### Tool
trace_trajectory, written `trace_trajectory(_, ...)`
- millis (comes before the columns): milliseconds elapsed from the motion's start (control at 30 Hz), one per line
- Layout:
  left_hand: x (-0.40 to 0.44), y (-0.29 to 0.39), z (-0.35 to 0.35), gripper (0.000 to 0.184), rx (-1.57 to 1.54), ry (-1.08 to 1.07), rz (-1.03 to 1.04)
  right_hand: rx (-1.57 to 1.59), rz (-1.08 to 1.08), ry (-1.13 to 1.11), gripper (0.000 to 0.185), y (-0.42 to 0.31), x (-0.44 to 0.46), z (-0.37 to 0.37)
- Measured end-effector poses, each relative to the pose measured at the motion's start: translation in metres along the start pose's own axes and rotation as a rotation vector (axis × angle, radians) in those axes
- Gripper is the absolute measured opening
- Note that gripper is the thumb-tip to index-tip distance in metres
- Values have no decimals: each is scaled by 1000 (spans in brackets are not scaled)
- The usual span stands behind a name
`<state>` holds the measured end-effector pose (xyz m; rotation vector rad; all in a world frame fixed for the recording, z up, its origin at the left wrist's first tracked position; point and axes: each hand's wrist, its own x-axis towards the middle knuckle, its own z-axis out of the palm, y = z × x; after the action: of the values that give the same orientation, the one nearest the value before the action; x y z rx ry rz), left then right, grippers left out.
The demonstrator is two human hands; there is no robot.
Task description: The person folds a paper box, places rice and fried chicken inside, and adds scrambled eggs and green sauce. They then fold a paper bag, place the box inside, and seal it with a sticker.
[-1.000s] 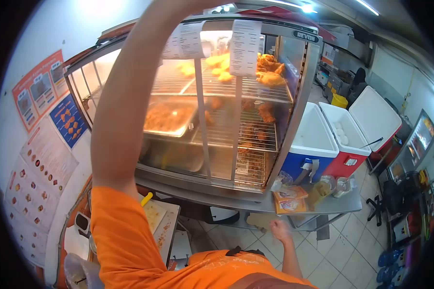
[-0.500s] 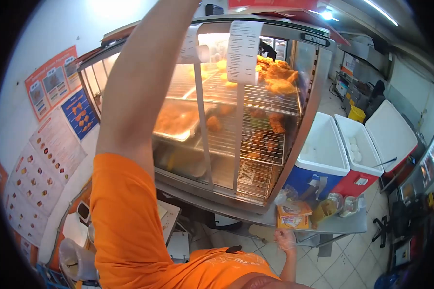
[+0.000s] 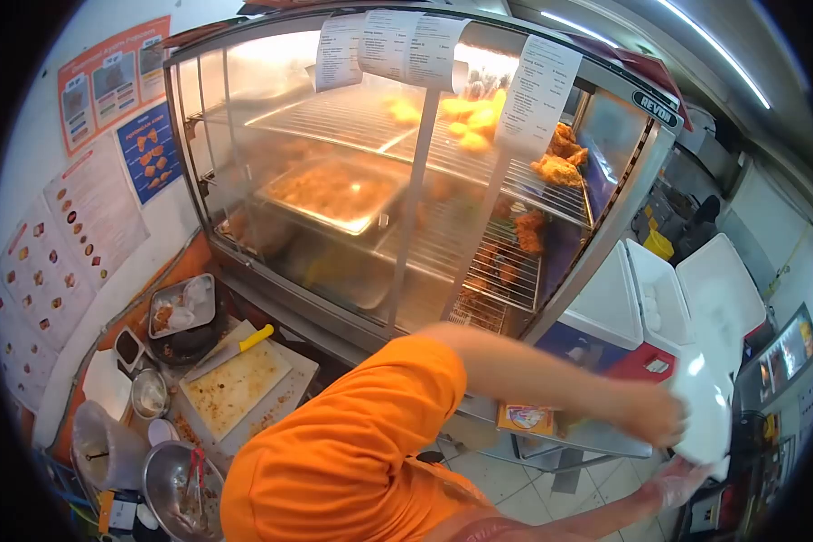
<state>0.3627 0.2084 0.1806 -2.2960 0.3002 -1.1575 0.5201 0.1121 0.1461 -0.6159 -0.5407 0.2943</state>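
White glossy piece (image 3: pixel 703 411) was out on my right side, in front of the cooler lid (image 3: pixel 723 280).
My right hand (image 3: pixel 681 482), in a clear glove (image 3: pixel 672 490), had its fingers clamped on the lower edge; my left hand (image 3: pixel 655 417) reached across just beside it, blurred, so I cannot tell whether its fingers were together or touched it. As I judge, the piece was already taken in hand, and anything further with it was not yet done. Fried pieces (image 3: pixel 560 169) lay inside the warmer (image 3: pixel 598 237), and the knife (image 3: pixel 256 338) rested on the cutting board (image 3: pixel 235 393), both untouched by me.
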Motion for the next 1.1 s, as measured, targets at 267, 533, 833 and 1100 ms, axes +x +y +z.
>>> trace_trajectory(267, -107, 150, 43, 17, -390, -345, -314, -550, 111, 235, 36, 95, -55, -155)
trace_trajectory(533, -102, 99, 12, 48, -924, 59, -510, -928, 114, -843, 23, 44, -60, -137)
trace_trajectory(833, -103, 125, -45, 25, -109, -90, -461, -161, 464, -828, 8, 44, -63, -96)
trace_trajectory(1100, -123, 141, 4, 6, -860, 131, -892, -580, 347, -584, 28, 57, -117, -85)
